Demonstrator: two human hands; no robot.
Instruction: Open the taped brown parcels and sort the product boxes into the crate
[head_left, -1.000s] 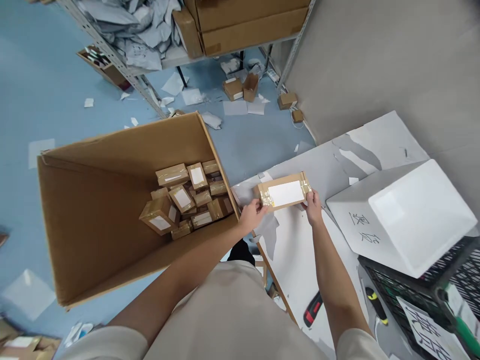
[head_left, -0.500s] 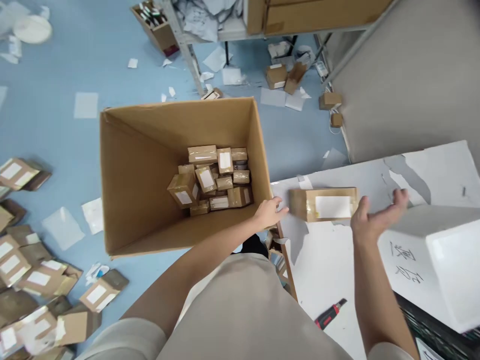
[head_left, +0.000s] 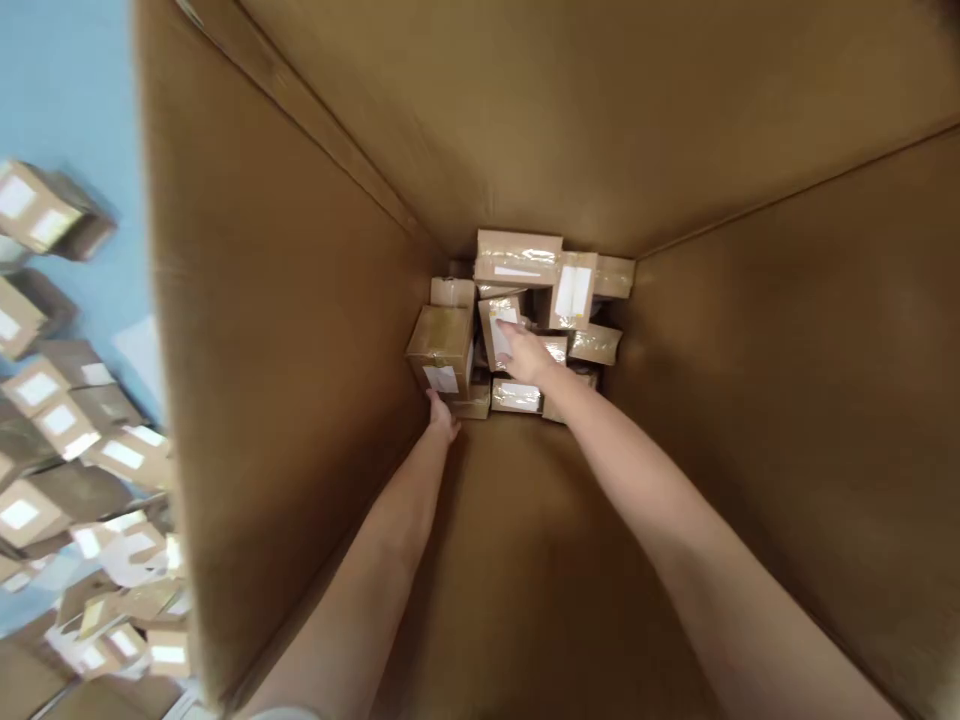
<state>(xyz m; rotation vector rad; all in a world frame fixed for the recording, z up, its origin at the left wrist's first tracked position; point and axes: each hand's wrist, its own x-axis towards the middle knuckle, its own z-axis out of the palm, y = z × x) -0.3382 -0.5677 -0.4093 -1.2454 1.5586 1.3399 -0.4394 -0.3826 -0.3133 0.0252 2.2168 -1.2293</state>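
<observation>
Head view: work judged in mid-course; 2 hands inside 1 large carton (head_left: 517,520), none of its contents lifted out; at least 10 small parcels (head_left: 519,250) inside, some hidden; left hand (head_left: 444,418) at 1 bulkier box (head_left: 441,338), right hand (head_left: 529,357) over 1 labelled packet (head_left: 493,312); I cannot tell whether either grips; floor boxes (head_left: 37,388) outside, too blurred to count.
</observation>
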